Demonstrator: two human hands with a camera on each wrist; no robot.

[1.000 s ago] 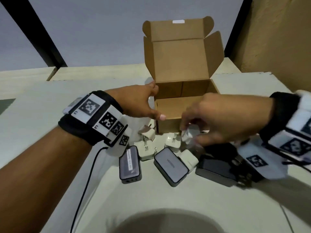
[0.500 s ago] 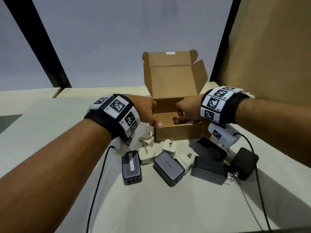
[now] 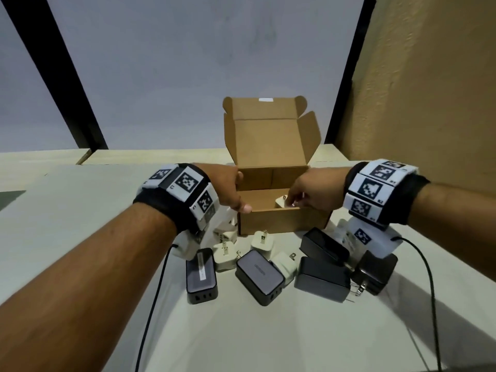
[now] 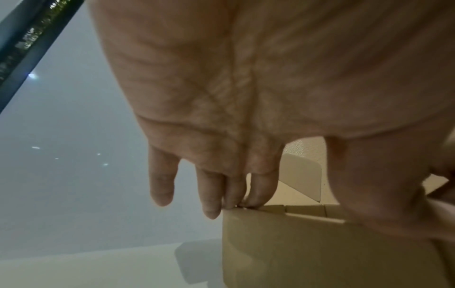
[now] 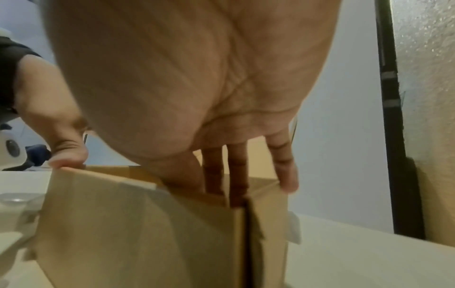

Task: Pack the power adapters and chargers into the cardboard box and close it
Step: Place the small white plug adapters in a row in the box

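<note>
The open cardboard box (image 3: 281, 221) stands mid-table with its lid up. My left hand (image 3: 240, 196) grips its left front corner: the thumb lies on the front rim, and the fingers (image 4: 234, 194) touch the top of the left wall (image 4: 320, 253). My right hand (image 3: 299, 201) reaches over the right side into the box (image 5: 147, 233), fingertips on a white charger (image 3: 280, 203) inside it. In front of the box lie grey chargers (image 3: 201, 275) (image 3: 259, 275), white plugs (image 3: 262, 241) (image 3: 224, 255) (image 3: 285, 264) and black adapters (image 3: 323, 245) (image 3: 320, 281) (image 3: 374, 272).
Black cables (image 3: 150, 304) (image 3: 434, 291) trail from both wrists across the pale table (image 3: 80, 210). A textured tan wall (image 3: 429, 89) and a black post (image 3: 346, 76) stand close on the right, behind the box.
My right hand lifted a white charger off the pile and carried it into the box. The left hand stayed on the box's corner. The head view pulled back.
</note>
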